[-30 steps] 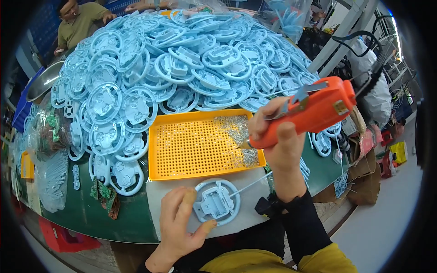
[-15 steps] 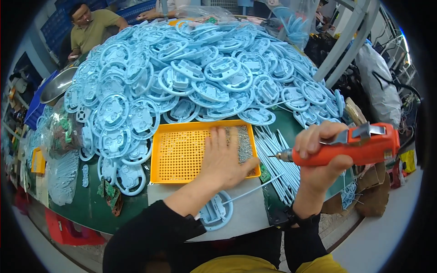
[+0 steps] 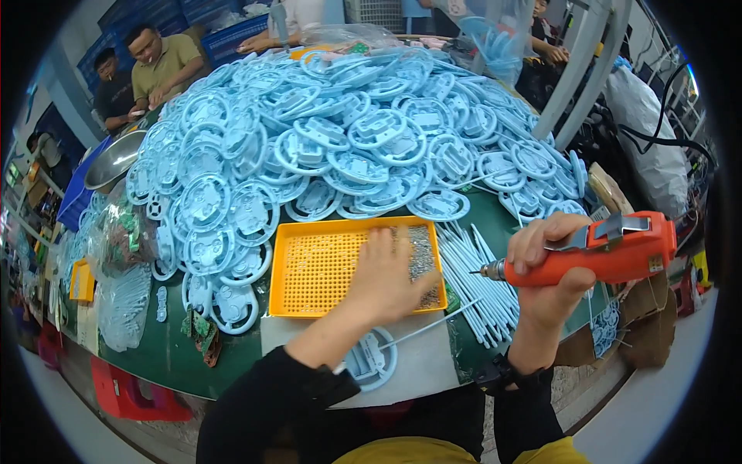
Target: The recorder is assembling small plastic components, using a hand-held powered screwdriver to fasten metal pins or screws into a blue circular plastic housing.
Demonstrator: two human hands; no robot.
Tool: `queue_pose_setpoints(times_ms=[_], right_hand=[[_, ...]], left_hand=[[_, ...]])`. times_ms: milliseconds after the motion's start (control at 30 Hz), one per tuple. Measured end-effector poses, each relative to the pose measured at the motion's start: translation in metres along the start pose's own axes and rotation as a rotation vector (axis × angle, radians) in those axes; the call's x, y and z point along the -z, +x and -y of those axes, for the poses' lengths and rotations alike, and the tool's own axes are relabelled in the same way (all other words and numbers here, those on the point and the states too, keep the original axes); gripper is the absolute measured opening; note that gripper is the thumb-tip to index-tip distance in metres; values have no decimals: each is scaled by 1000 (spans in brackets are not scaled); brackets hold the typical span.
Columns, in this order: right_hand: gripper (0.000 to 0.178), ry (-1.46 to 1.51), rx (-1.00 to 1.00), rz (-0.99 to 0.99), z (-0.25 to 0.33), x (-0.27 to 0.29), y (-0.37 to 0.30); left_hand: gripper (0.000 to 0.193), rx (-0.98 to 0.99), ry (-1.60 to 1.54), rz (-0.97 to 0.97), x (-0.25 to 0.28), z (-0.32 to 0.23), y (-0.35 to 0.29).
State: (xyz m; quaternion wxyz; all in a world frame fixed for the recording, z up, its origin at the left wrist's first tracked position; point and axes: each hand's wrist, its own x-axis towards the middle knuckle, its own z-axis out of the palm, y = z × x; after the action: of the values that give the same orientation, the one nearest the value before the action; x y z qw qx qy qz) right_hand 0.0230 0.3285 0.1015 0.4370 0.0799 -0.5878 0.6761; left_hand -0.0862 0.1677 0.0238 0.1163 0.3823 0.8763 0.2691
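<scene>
My left hand (image 3: pixel 376 284) lies palm down over a yellow perforated tray (image 3: pixel 313 271), its fingers stretched out and slightly blurred. Small metal screws (image 3: pixel 422 251) are heaped at the tray's right end, beside those fingers; many of the tray's holes hold shiny bits. My right hand (image 3: pixel 547 298) grips an orange electric screwdriver (image 3: pixel 607 259), held above the table with its bit pointing left. Below the tray, partly behind my left forearm, a light blue ring-shaped plastic part (image 3: pixel 379 362) rests on a grey sheet (image 3: pixel 425 352). A thin light blue rod (image 3: pixel 429 323) extends from it.
A large pile of light blue round plastic parts (image 3: pixel 340 147) covers the table's far side. Several loose light blue rods (image 3: pixel 483 301) lie right of the tray. Green circuit boards (image 3: pixel 202 334) and a bag of parts (image 3: pixel 125 305) sit left. People are at the back.
The whole view has shifted slightly. My left hand moves over the tray, its fingers now more blurred. The screwdriver stays in my right hand at nearly the same place.
</scene>
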Motion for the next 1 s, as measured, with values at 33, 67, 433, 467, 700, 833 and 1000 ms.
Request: queue_pose_setpoints(times_ms=[33, 67, 433, 467, 700, 833, 1000], right_hand=[[74, 20, 2, 15, 0, -6, 0], [75, 12, 0, 13, -1, -6, -2], [69, -33, -4, 95, -8, -31, 0], [69, -46, -9, 93, -8, -33, 0], [71, 11, -39, 57, -24, -37, 2], [68, 33, -49, 60, -27, -42, 3], [67, 58, -24, 70, -31, -39, 7]], left_hand=[[84, -67, 141, -82, -13, -3, -6], [83, -145, 271, -148, -14, -14, -7], [71, -138, 75, -79, -6, -2, -7], [71, -219, 79, -27, -7, -7, -8], [63, -285, -244, 170, 28, -8, -36], [61, -224, 57, -49, 5, -3, -41], [59, -337, -249, 163, 14, -32, -60]])
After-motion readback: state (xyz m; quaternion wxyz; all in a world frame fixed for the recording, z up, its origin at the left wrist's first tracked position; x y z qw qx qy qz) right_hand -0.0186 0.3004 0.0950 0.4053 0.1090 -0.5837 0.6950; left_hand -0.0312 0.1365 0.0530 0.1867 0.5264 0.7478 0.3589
